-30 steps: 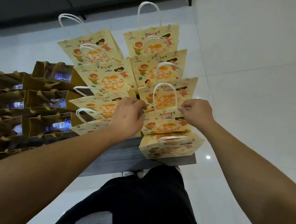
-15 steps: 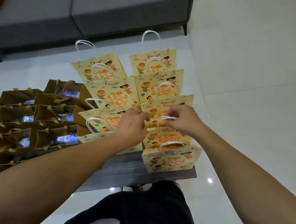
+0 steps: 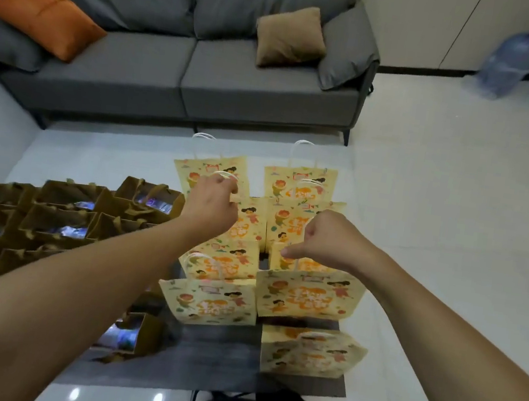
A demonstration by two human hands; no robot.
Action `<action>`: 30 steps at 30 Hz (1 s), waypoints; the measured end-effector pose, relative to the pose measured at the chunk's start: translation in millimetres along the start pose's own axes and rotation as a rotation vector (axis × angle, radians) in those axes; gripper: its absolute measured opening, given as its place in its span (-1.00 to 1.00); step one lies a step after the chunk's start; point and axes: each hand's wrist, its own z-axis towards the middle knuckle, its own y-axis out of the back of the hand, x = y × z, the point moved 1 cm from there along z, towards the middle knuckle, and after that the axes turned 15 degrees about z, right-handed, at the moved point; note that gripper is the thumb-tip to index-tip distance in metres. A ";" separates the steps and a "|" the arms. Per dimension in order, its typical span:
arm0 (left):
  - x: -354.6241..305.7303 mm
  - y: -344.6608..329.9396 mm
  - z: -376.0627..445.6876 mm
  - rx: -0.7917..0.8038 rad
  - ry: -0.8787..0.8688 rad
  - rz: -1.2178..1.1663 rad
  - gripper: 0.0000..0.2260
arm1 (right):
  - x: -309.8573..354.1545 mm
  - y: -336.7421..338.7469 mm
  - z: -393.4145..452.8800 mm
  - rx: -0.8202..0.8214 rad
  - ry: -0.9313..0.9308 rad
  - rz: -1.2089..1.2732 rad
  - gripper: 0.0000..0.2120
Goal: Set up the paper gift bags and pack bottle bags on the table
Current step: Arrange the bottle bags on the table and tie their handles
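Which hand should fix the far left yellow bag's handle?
Probably the left hand. Its fingers already sit at that bag's white handle, while the right hand hangs over the right column.

Yellow printed gift bags stand in two rows on dark surface. Brown bottle bags clustered to their left. Left hand curled, apparently pinching a white handle. Right hand curled above the right row. Grey sofa behind.

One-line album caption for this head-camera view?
Both hands, left hand and right hand, reach over yellow printed paper gift bags beside brown bottle bags.
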 end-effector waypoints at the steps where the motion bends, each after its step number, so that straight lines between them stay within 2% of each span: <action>1: 4.3 2.8 7.9 0.019 0.032 0.000 -0.57 | 6.2 3.8 -2.9 -0.005 -0.001 0.002 -0.47; 4: 13.3 4.1 33.3 0.118 0.068 0.047 -0.42 | 29.7 17.8 -13.9 -0.029 0.040 -0.036 -0.48; 7: 18.1 -2.1 58.1 0.207 0.037 0.116 -0.35 | 55.0 35.4 -29.0 -0.043 0.116 -0.076 -0.49; 10: 16.8 -12.4 77.4 0.267 0.026 0.118 -0.40 | 73.0 54.1 -40.4 -0.064 0.162 -0.095 -0.49; 14: 13.5 -25.5 94.1 0.294 0.138 0.029 -0.55 | 77.5 69.0 -38.9 -0.082 0.172 -0.058 -0.59; 17: 9.2 -21.2 102.1 0.232 0.153 -0.006 -0.73 | 76.9 74.2 -36.1 -0.055 0.175 -0.023 -0.62; 19: 5.5 -6.3 104.3 0.183 0.155 -0.084 -0.78 | 81.0 81.0 -37.9 -0.042 0.194 -0.001 -0.61; 23: 11.6 48.4 107.2 0.006 0.199 -0.204 -0.75 | 101.2 96.9 -47.9 -0.057 0.269 -0.019 -0.62; 30: 59.6 158.6 87.2 -0.256 0.206 -0.197 -0.77 | 153.7 117.7 -56.6 -0.141 0.444 0.006 -0.64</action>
